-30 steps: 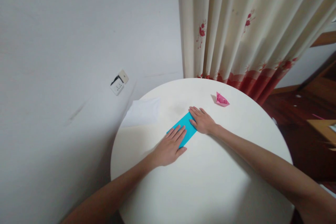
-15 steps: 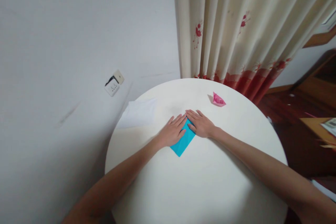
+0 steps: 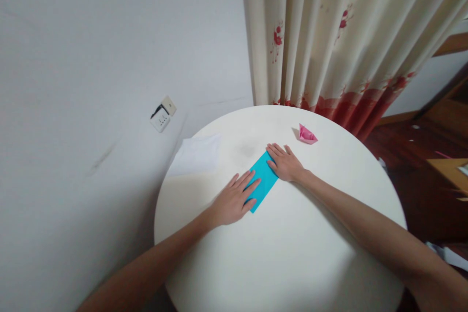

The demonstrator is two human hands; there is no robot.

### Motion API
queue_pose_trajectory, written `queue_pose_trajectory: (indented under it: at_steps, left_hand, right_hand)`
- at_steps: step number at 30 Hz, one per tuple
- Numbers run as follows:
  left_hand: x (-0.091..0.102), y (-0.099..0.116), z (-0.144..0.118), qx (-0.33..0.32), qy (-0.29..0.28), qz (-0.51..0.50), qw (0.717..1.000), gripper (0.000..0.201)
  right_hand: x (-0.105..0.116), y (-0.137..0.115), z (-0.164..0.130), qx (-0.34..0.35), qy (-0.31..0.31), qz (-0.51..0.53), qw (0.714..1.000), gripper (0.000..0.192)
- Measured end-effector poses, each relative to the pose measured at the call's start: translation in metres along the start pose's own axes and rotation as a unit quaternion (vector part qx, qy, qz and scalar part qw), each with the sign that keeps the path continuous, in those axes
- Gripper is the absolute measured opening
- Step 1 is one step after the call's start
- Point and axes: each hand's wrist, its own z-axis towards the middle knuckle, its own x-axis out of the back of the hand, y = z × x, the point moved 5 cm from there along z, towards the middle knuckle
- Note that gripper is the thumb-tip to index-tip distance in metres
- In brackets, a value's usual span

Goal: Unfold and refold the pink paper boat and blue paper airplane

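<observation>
Counts: one blue folded paper [image 3: 263, 181], one pink paper boat [image 3: 307, 134], one white sheet [image 3: 197, 154], one round white table [image 3: 292, 253], two hands, both the person's own.

The blue folded paper lies flat near the table's middle, toward the far left part, as a long strip set diagonally. The left hand [image 3: 234, 199] is flat, palm down, fingers spread a little, with the fingertips [image 3: 255, 184] resting on the paper's near left end. The right hand [image 3: 287, 163] is also flat, palm down, fingers together, pressing on the strip's far right end. Neither hand pinches or grips anything; both just press the paper to the table.

The pink paper boat sits by itself at the far side of the table, near the right hand but not touching it. The white sheet lies at the table's far left edge, well apart from the hands. Behind the table are a cream curtain [image 3: 329, 34] with a red flower print and a wall socket [image 3: 163, 114] on the grey wall.

Against half a second ago: the hands were then close together, fingertips almost meeting over the far end of the paper, with its near corner sticking out uncovered. Now they are apart, one at each end, with the blue middle showing between them. The boat and the white sheet are unchanged on the table.
</observation>
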Motion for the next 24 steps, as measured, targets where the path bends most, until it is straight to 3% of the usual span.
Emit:
queue_pose_trajectory:
  at_steps: [3, 6, 9, 11, 13, 16, 20, 24]
  left_hand:
    - [0.000, 0.005, -0.005, 0.003, 0.001, -0.007, 1.000, 0.060]
    - [0.002, 0.016, -0.008, 0.017, 0.004, -0.007, 1.000, 0.060]
    - [0.012, 0.030, -0.004, 0.051, 0.027, 0.001, 0.998, 0.062]
    - [0.022, 0.037, 0.003, 0.069, 0.044, 0.008, 0.997, 0.059]
    - [0.030, 0.037, 0.013, 0.078, 0.051, 0.007, 0.996, 0.041]
    - [0.032, 0.025, 0.030, 0.079, 0.062, -0.014, 0.995, 0.042]
    - [0.021, 0.004, 0.040, 0.099, 0.113, -0.054, 0.987, 0.029]
    - [0.010, 0.008, 0.041, 0.085, 0.109, -0.042, 0.990, 0.018]
  right_hand:
    - [0.007, 0.010, 0.000, -0.066, 0.019, 0.003, 0.998, 0.060]
    - [0.023, 0.007, -0.006, -0.115, 0.087, 0.004, 0.990, 0.057]
    - [0.033, -0.021, -0.015, -0.037, 0.137, -0.004, 0.990, 0.055]
    - [0.026, -0.045, -0.019, 0.058, 0.098, 0.011, 0.993, 0.054]
    - [0.014, -0.062, -0.022, 0.131, 0.037, 0.040, 0.990, 0.056]
    - [0.000, -0.066, -0.021, 0.146, -0.018, 0.076, 0.986, 0.056]
    - [-0.001, -0.057, -0.014, 0.147, -0.025, 0.075, 0.986, 0.057]
    - [0.002, -0.043, -0.004, 0.122, -0.028, 0.051, 0.991, 0.056]
